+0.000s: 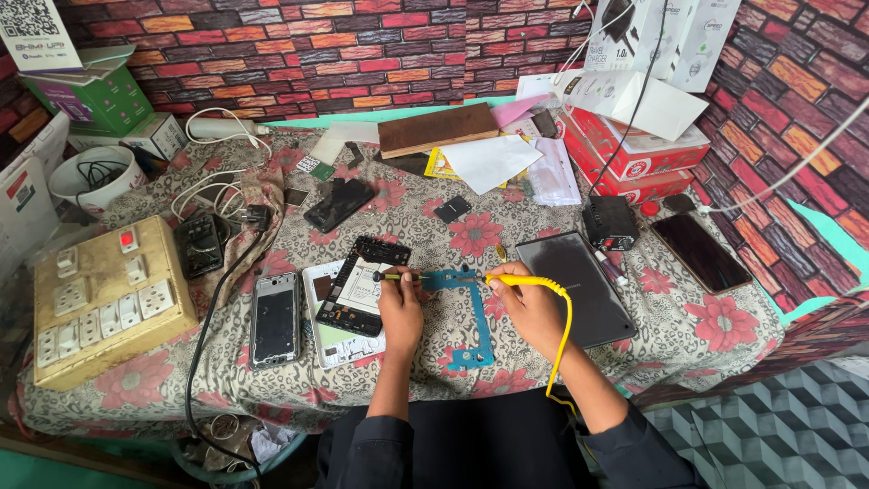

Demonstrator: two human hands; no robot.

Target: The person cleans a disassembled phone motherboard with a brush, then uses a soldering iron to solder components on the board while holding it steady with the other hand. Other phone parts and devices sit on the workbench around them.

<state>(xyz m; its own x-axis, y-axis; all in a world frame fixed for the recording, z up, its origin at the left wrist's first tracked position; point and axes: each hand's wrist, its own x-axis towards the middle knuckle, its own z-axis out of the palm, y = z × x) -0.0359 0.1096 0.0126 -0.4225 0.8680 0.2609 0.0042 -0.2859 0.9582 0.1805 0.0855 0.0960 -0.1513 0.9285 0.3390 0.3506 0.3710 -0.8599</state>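
Left hand (401, 308) grips screwdriver (391, 276) | right hand (528, 303) grips yellow tool (520, 282) | both over blue frame (471, 312), right of opened phone (362, 285)

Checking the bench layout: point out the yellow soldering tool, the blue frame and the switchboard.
yellow soldering tool (529, 282): head view, on its yellow handle.
blue frame (480, 326): head view, on its vertical bar.
switchboard (100, 340): head view, on its bare lower face.

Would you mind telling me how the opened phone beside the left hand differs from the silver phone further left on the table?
The opened phone lies tilted with its dark inner frame and parts exposed; the silver phone lies straighter, with a silver rim around a grey panel. The opened phone rests partly on a white panel; the silver phone sits directly on the floral cloth. The left hand is beside the opened phone, apart from the silver one. Both lie flat.
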